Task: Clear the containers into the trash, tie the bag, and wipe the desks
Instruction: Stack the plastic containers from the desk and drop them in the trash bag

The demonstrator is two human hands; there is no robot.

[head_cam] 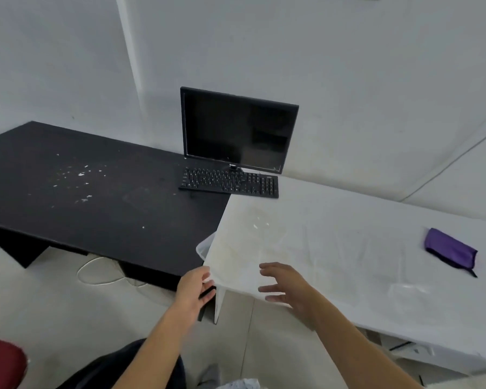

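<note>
Peeking out past the left edge of the white desk (pixel 348 220), a clear plastic container (pixel 204 247) shows only its rim and one rounded corner. It sits where the white desk meets the black desk (pixel 110 214); the rest is hidden, and what it rests on cannot be told.

Just below it, the left hand (pixel 194 290) grasps the near corner of the white desk, thumb on top and fingers curled underneath. The right hand (pixel 288 287) is released, fingers spread and slightly bent, above the near edge of the white desk just right of that corner. Whether it touches the surface cannot be told.

A few pale scraps (pixel 257 223) and faint yellowish stains mark the white desk beyond the hands. Further right on it lies a folded purple cloth (pixel 449 251), well apart from both hands, and nearer the front edge a patch of clear film (pixel 407 290), too faint to identify.

White crumbs (pixel 79 175) are scattered over the middle of the black desk. A black keyboard (pixel 230 182) straddles the join of the two desks, and a dark monitor (pixel 236 130) stands upright just behind it, against the wall.

Under the black desk a pale cable (pixel 96 273) loops on the floor. A dark red seat (pixel 0 360) shows at the lower left corner, and some crumpled white plastic (pixel 242 384) at the bottom edge.
</note>
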